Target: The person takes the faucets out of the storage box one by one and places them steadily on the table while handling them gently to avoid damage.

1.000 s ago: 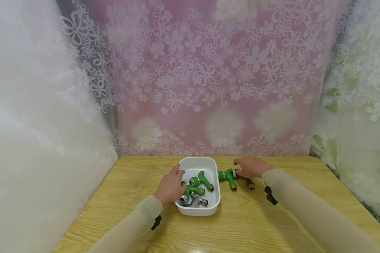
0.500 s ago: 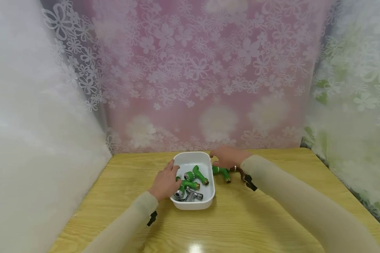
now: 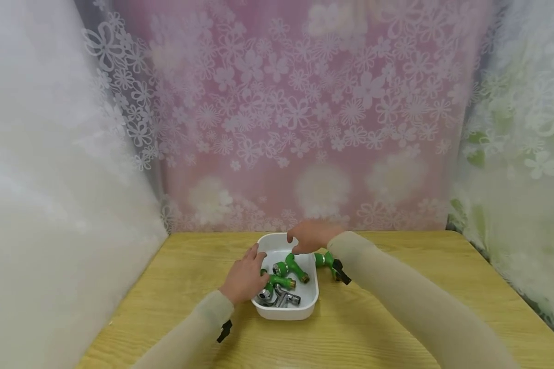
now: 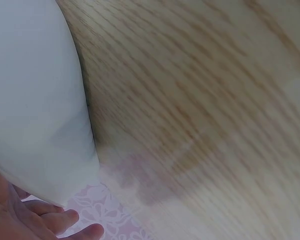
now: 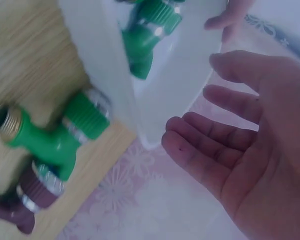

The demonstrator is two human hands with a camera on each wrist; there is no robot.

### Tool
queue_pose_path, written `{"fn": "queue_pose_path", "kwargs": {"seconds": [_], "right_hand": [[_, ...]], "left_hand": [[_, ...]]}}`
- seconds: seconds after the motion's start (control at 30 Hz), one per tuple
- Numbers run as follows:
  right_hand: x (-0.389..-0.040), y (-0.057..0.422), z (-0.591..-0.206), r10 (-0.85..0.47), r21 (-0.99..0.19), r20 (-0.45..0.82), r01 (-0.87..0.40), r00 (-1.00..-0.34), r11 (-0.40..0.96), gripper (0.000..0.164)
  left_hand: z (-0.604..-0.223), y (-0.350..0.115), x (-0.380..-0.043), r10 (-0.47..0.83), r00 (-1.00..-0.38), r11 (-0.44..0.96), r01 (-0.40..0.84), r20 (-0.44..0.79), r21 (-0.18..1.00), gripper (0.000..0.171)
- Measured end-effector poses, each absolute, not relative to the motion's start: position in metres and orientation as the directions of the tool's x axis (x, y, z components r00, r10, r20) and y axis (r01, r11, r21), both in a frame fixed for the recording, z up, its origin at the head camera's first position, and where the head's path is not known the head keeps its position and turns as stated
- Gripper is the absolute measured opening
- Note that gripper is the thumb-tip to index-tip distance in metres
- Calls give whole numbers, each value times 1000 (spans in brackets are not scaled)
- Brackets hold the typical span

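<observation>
A white tub (image 3: 283, 313) holds two green taps with brass ends, one green tap (image 3: 296, 269) in the middle and another (image 3: 281, 282) at the left, plus chrome tap pieces (image 3: 286, 298) near the front. My left hand (image 3: 244, 277) rests along the tub's left rim; its extended fingers (image 4: 60, 220) show past the tub in the left wrist view. Over the tub's far right corner hovers my right hand (image 3: 315, 236), palm bare and fingers loosely bent, holding nothing. Beside the tub's right wall lies a third green tap (image 5: 45, 145), with a brown tap (image 5: 40, 190) against it.
The tub stands on a wood-grain table (image 3: 189, 287). A pink flowered curtain (image 3: 304, 128) hangs behind the table's far edge. Pale sheets (image 3: 64, 179) close in the left side, and a green-patterned one (image 3: 521, 154) hangs at the right.
My right hand has moved left, from the taps on the table to above the tub's far corner, carrying nothing visible. My left hand has stayed on the rim. The head view shifted slightly.
</observation>
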State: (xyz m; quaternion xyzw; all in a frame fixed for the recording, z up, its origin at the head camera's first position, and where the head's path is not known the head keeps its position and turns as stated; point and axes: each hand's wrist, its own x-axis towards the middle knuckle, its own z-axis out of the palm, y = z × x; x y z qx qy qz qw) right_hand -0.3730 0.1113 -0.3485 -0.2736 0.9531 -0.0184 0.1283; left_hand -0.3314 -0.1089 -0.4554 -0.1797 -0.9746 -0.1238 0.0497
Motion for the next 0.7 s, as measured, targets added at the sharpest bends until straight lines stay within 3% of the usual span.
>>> {"fn": "queue_pose_path", "kwargs": {"seconds": [0.43,0.7], "right_hand": [[-377,75,-361,-470,-127,-342,-455,-814,881,46],[-393,63,-380,-345,-18,-439,-376,-829,926,50]], "left_hand": [[-451,-110,-326,357,-922,891,384,150,240,53],[-455,-110,-330,364,-916,888,395,168,234,53]]}}
